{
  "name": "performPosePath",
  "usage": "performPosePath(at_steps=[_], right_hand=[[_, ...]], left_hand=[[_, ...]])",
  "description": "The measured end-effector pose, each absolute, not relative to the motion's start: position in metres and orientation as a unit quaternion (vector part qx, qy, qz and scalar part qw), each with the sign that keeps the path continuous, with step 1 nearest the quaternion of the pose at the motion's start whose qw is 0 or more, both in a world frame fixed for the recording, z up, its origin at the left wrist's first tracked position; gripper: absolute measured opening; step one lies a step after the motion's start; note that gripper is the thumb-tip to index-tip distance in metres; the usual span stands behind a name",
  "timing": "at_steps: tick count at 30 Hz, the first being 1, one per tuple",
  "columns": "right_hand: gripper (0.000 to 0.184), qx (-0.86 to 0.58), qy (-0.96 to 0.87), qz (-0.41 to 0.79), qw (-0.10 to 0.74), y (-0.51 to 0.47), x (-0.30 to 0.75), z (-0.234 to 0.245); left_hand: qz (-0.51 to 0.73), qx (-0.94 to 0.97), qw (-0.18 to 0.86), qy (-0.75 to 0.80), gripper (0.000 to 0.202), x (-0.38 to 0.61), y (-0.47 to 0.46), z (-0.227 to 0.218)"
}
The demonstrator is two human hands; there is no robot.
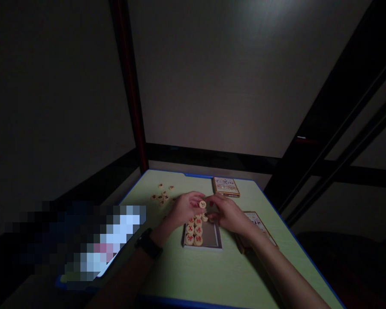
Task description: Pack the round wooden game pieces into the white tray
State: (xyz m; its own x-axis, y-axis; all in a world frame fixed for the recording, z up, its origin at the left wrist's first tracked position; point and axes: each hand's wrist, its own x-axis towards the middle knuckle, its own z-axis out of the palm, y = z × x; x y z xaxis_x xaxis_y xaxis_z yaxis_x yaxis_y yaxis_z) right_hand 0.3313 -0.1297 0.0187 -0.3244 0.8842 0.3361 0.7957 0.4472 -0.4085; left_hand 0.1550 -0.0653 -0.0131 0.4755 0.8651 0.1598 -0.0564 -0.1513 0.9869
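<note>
A wooden Chinese chess piece (202, 204) is pinched in my left hand (184, 210), tilted so its marked face shows. My right hand (227, 213) curves in from the other side, its index fingertip close to that piece. Its thumb and index are apart, with the thumb low over the box; whether it touches a piece there I cannot tell. Beneath both hands lies an open shallow box (212, 236). Round pieces with red characters (198, 230) stand in two columns along its left side. A dark-marked piece (205, 217) shows near my fingers. My hands hide the box's far end.
Several loose pieces (162, 197) lie on the green table (193, 274) at the far left. A flat printed box (227, 186) is by the back edge, another (260, 227) under my right forearm. A bright pixelated area (116, 240) covers the left edge. Walls enclose the back.
</note>
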Motion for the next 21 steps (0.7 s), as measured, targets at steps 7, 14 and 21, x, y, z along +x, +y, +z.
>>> performPosePath(at_steps=[7,14,21], right_hand=[[0.052,-0.465,-0.834,0.072,0.289,-0.133,0.33,0.021],[0.049,-0.419,-0.855,0.074,0.295,-0.133,0.329,0.018],[0.026,-0.452,-0.841,0.065,0.289,-0.132,0.328,0.02]], left_hand=[[0.376,0.644,0.595,0.3,0.03,0.153,-0.066,-0.015],[0.322,0.658,0.622,0.275,0.037,0.147,-0.063,-0.012],[0.3,0.669,0.63,0.256,0.028,0.144,-0.063,-0.013]])
